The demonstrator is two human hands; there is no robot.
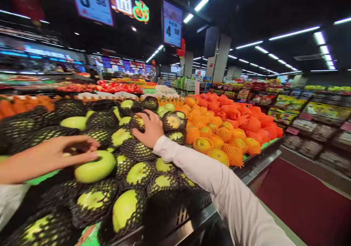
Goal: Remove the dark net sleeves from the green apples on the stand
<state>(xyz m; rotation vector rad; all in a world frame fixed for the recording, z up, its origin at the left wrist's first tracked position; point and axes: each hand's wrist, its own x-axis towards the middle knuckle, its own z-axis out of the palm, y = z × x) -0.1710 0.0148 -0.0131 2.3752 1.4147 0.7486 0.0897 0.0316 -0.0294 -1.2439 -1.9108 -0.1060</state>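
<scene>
My left hand point(70, 151) reaches in from the left, fingers curved and apart from the thumb. Its thumb lies over the top of a bare green apple point(95, 169), apparently touching it; nothing is visibly gripped. Farther back, my right hand point(150, 128) is wrapped over a green apple in black foam netting point(138, 122), fingers on the far side and thumb on the near side. That fruit still sits among the pile. Around both hands lie many green apples in black netting, such as a netted apple point(139, 173) in front.
Oranges in orange netting point(216, 132) and fruit in red netting point(236, 110) fill the display to the right. Its dark metal edge point(257, 167) runs along the near side. Price signs point(172, 24) hang overhead. Shelves of packaged goods point(315, 118) stand at right.
</scene>
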